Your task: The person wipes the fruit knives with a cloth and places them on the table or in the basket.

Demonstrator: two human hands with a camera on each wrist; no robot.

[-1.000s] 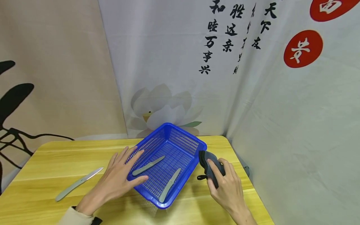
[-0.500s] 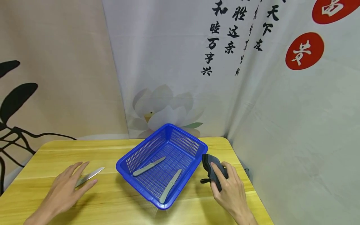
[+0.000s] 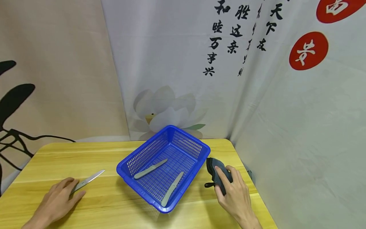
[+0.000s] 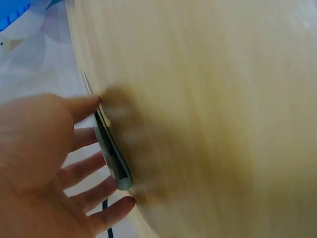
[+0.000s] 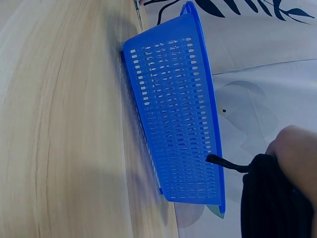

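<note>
On the left of the table lies a folding knife point(image 3: 91, 179) with a grey-green handle and its blade out. My left hand point(image 3: 56, 201) is over its handle, fingertips touching one side; in the head view the thumb stands a little apart from it. The left wrist view has the slotted handle point(image 4: 113, 156) between thumb and fingers. My right hand point(image 3: 235, 197) grips a dark grey, soft folded fabric item point(image 3: 219, 173) with black edging and a small loop, beside the basket. Two similar knives, one knife point(image 3: 151, 169) and another knife point(image 3: 172, 189), lie inside the blue basket point(image 3: 137, 191).
The blue plastic basket stands mid-table, angled, its perforated side point(image 5: 173, 114) showing in the right wrist view. Behind the wooden table point(image 3: 114, 210) hangs a printed curtain point(image 3: 177, 63); another pale fabric wall runs along the right edge.
My left hand has left the basket's rim, moved left and come down to the knife on the table. The right hand keeps hold of the fabric item, nearly in place.
</note>
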